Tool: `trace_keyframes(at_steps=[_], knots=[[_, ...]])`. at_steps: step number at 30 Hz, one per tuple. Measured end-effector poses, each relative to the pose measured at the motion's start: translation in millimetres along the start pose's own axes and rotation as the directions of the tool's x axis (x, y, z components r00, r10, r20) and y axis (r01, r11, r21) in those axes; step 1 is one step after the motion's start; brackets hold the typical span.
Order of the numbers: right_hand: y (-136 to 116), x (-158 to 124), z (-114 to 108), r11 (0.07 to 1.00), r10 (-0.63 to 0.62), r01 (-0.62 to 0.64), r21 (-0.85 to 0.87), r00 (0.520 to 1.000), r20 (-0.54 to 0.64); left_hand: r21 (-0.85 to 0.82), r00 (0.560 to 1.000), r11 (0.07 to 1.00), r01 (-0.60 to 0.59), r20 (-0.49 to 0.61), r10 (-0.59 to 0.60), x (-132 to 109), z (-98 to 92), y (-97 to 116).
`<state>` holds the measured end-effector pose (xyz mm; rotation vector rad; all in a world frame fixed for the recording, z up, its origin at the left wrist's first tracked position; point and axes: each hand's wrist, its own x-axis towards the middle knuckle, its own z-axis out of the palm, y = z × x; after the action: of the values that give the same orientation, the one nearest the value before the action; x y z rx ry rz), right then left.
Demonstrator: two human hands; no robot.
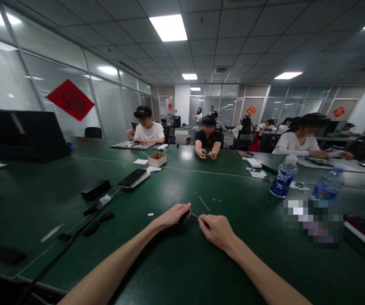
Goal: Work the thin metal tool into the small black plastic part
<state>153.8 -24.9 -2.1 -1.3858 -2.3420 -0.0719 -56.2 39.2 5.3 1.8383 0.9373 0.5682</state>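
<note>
Wire, thin and pale, lies nearly level between the hands; its long axis runs from the black piece held in the left hand across to the right hand; the left grip is closed around that piece; the right fingers curl shut at the wire's far end, the exact pinch hidden; both hands sit over the green table.

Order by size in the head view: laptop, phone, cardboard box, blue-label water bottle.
Largest to smallest: laptop, blue-label water bottle, phone, cardboard box. The box is farther from the camera than the phone, so their order is unsure.
</note>
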Motion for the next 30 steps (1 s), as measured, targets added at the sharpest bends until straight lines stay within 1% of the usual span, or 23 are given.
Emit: trace_keyframes(at_steps=[4, 7, 12, 17, 20, 24, 27, 28, 30], knots=[[-2.8, -1.2, 2.8, 0.997, 0.028, -0.029, -0.067, 0.999, -0.024, 0.055, 0.998, 0.998, -0.039, -0.056, 0.042, 1.0, 3.4, -0.7], [-6.1, -2.2, 4.1, 0.995, 0.052, -0.054, -0.090, 0.998, -0.023, 0.087, 0.994, 0.993, -0.075, -0.078, 0.082, 1.9, 6.1, -1.5], [-12.2, -4.3, 5.1, 0.994, 0.085, -0.086, -0.068, 0.996, -0.029, 0.128, 0.982, 0.986, -0.109, -0.141, 0.127, 2.7, 9.6, -2.8], [-15.0, -6.7, 5.8, 0.994, 0.095, -0.096, -0.050, 0.995, -0.022, 0.180, 0.979, 0.977, -0.111, -0.151, 0.139, 1.7, 10.9, -1.3], [-12.4, -6.7, 3.5, 0.998, 0.055, -0.055, -0.031, 0.998, 0.000, 0.196, 0.984, 0.974, -0.112, -0.114, 0.137, -0.9, 8.4, 1.2], [-3.7, -5.0, -4.5, 1.000, -0.019, 0.019, -0.002, 0.999, 0.033, 0.207, 0.992, 0.971, -0.122, 0.001, 0.125, -5.4, 2.2, 5.1], [0.9, -5.7, -10.5, 0.997, -0.074, 0.074, 0.009, 0.997, 0.034, 0.210, 0.991, 0.969, -0.129, 0.055, 0.120, -7.4, -0.8, 6.9], [0.2, -6.8, -10.8, 0.995, -0.104, 0.104, 0.005, 0.994, 0.030, 0.196, 0.990, 0.972, -0.132, 0.068, 0.121, -7.4, -1.2, 7.2], [-6.1, -9.8, -6.9, 0.978, -0.207, 0.207, -0.021, 0.978, 0.011, 0.141, 0.989, 0.981, -0.134, 0.082, 0.124, -6.3, -1.4, 7.1]])
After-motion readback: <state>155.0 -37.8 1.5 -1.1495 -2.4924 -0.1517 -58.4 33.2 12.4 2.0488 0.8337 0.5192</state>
